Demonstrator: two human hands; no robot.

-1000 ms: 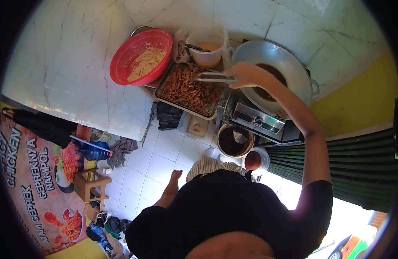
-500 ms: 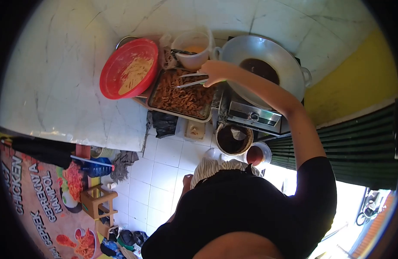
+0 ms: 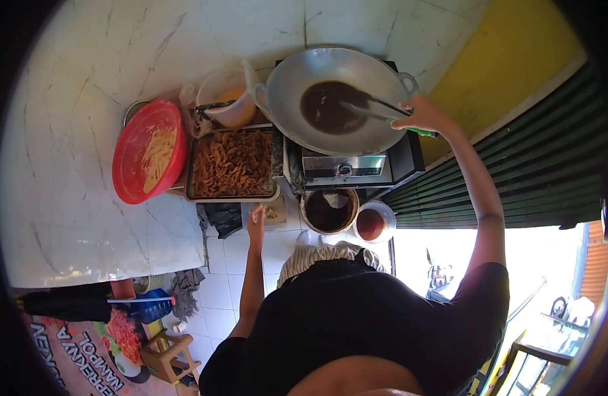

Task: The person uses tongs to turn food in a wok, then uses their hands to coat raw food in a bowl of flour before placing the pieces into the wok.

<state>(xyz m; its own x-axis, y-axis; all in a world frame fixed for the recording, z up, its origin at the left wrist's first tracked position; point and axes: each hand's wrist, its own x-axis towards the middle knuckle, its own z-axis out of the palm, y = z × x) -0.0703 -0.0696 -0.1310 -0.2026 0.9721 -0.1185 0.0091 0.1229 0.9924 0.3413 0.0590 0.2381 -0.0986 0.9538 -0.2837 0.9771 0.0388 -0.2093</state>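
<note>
My right hand (image 3: 428, 119) is closed around the green-handled metal tongs (image 3: 376, 112) at the right side of the wok (image 3: 347, 66). The ends of the tongs reach down into the dark oil (image 3: 320, 109) in the wok's middle. Just below the front rim of a tray (image 3: 234, 198), my left hand (image 3: 256, 220) is raised with its fingers loosely apart and nothing in them. Brown fried pieces (image 3: 231, 165) are heaped across that tray.
A red basin (image 3: 127, 165) with pale flour stands left of the tray, and a clear tub (image 3: 218, 89) behind it. Below the stove (image 3: 337, 168) are a dark-filled bucket (image 3: 330, 214) and a container of reddish liquid (image 3: 371, 224). A green shutter (image 3: 488, 178) runs along the right.
My right hand has carried the tongs from the fried pieces on the tray rightward to the wok. My left hand has come up from beside my body to the tray's front edge.
</note>
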